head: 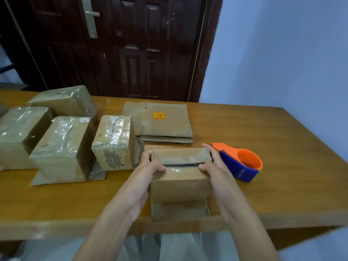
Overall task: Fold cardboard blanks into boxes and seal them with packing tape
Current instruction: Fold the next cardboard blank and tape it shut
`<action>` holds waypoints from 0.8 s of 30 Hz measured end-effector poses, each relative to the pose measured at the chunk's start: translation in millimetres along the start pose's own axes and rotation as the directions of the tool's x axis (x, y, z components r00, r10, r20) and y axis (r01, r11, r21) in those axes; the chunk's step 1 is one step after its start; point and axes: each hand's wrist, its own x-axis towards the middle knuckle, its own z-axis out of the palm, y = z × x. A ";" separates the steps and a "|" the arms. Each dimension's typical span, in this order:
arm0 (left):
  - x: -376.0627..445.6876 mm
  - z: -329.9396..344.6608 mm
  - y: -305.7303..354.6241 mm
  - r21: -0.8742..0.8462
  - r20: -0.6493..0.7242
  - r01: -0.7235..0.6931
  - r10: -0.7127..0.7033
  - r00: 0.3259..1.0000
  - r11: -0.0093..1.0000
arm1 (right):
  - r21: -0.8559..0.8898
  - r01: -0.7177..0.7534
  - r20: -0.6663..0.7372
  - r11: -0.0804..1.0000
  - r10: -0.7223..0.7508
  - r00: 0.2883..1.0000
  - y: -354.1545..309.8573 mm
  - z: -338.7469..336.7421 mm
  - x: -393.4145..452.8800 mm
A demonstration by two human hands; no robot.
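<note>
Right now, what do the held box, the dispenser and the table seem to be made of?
Box: brown corrugated cardboard, matte, with glossy clear tape along its top seam.
Dispenser: probably plastic, smooth orange and blue shell.
Table: looks like wood or veneer, with visible grain and a slight sheen.

Plain home room: dark panelled door [131, 48], pale blue wall [282, 53], wooden table [282, 132].

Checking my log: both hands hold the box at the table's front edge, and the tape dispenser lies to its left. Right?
Not quite. In the head view the tape dispenser lies to the right of the box, beside the right hand. The left hand also grips the box.
</note>
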 end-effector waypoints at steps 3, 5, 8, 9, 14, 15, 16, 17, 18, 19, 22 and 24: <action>9.1 -6.3 -4.2 0.033 -0.080 -0.082 0.085 0.993 0.996 | -0.043 -0.005 -0.001 0.999 0.005 1.000 -3.2 -5.6 4.9; 5.5 3.5 1.8 0.108 -0.016 -0.062 0.064 0.998 0.992 | -0.094 0.009 0.009 0.996 -0.008 1.000 -5.9 -11.5 7.4; 3.6 4.3 8.7 0.198 0.000 -0.106 0.108 0.994 0.974 | -0.182 0.017 0.035 0.983 -0.011 0.999 -10.4 -19.9 13.2; 9.6 5.3 10.9 0.234 0.010 -0.101 0.101 0.995 0.967 | -0.215 0.013 0.043 0.976 -0.004 0.999 -10.9 -22.5 15.5; 20.3 9.9 11.7 0.263 -0.057 -0.072 0.090 0.994 0.962 | -0.321 0.036 0.067 0.947 -0.015 0.998 -12.9 -22.8 21.8; 22.2 9.9 10.8 0.264 -0.060 -0.079 0.098 0.993 0.961 | -0.327 0.047 0.073 0.944 -0.025 0.997 -13.0 -22.8 22.9; 24.1 10.1 11.1 0.272 -0.066 -0.083 0.105 0.992 0.959 | -0.325 0.060 0.089 0.944 -0.032 0.996 -12.8 -23.7 24.4; 26.6 9.6 11.2 0.280 -0.068 -0.087 0.110 0.992 0.956 | -0.319 0.068 0.109 0.945 -0.035 0.993 -12.2 -25.2 26.4; 29.1 8.5 11.3 0.285 -0.063 -0.088 0.110 0.992 0.954 | -0.310 0.072 0.127 0.948 -0.034 0.991 -12.0 -26.9 28.1; 30.5 7.3 11.7 0.279 -0.052 -0.092 0.111 0.992 0.956 | -0.305 0.070 0.140 0.950 -0.028 0.990 -12.0 -28.2 29.3; 30.1 6.1 14.6 0.250 -0.013 -0.091 0.097 0.995 0.964 | -0.296 0.073 0.154 0.953 -0.028 0.988 -10.9 -29.5 31.7; 30.4 5.3 12.7 0.250 -0.013 -0.086 0.092 0.996 0.964 | -0.319 0.077 0.151 0.944 -0.029 0.988 -9.0 -29.6 33.4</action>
